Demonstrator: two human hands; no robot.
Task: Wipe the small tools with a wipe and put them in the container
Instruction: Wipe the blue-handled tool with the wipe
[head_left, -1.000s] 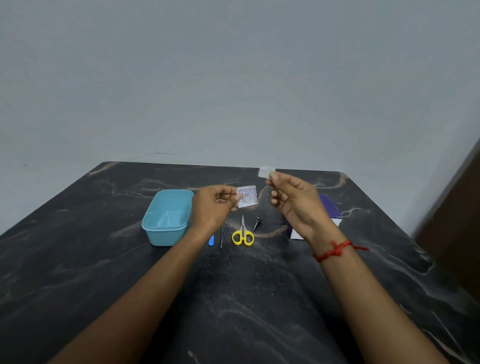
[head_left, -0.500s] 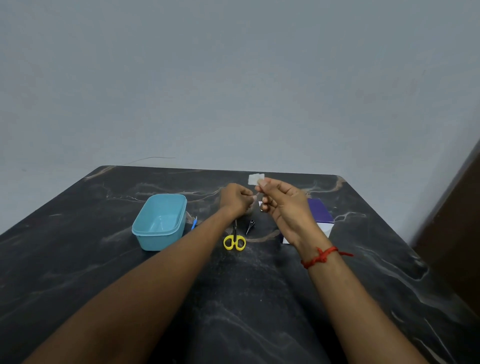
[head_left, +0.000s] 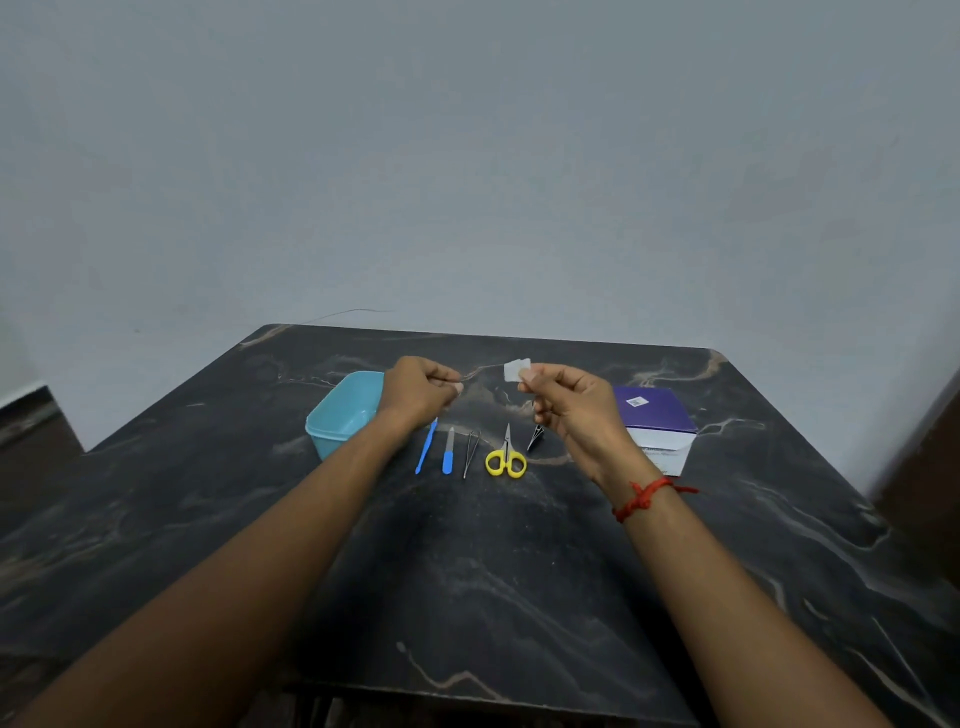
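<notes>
The right hand (head_left: 576, 410) is raised above the middle of the dark marbled table (head_left: 467, 597), its grip narrow, thumb and forefinger pinching a small white wipe (head_left: 517, 370) by its lower corner so the wipe stands above the fingertips. A red thread (head_left: 644, 496) is tied round that wrist. To its left in the frame, the left hand (head_left: 418, 389) is held at the same height with the fingers curled in; whether its grip holds anything I cannot tell. Below and between the hands, the small tools lie in a row on the table: a thin blue stick (head_left: 427, 446), a blue-handled file (head_left: 448, 451), tweezers (head_left: 471, 452), yellow-handled scissors (head_left: 506, 457), and a small dark tool (head_left: 536, 437) partly hidden by the right hand. The light blue container (head_left: 337, 421) sits left of the row, partly behind the left hand. A purple and white box (head_left: 657, 421) sits at the right.
</notes>
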